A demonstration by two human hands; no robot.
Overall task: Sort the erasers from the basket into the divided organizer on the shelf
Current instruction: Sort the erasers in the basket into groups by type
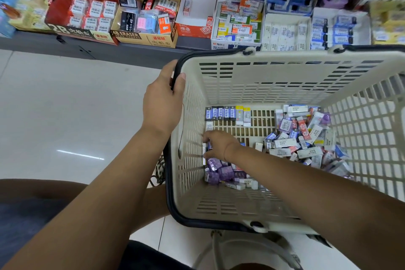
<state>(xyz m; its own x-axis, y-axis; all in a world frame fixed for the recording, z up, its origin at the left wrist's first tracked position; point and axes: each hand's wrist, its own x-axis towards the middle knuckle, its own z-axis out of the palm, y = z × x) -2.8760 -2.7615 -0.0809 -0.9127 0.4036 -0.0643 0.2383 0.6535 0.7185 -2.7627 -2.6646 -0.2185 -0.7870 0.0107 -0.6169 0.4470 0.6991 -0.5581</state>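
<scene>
Here, the left grip [162, 103] clamps the far corner of the basket [285, 56] rim, steadying it. The erasers [302, 140] lie loose on the basket floor, and the right grip [221, 144] reaches down by the left wall, apparently pinching a few; its fingertips are partly hidden. Best practice: lift one matching kind only, then carry it to the divided organizer [232, 44] on the shelf [87, 47].

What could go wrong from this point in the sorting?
The left hand grips just one corner of the basket; if it tilts, the upright row could topple into the loose pile. The right hand reaches in beside the purple erasers and may scatter them or grab mixed kinds.
</scene>
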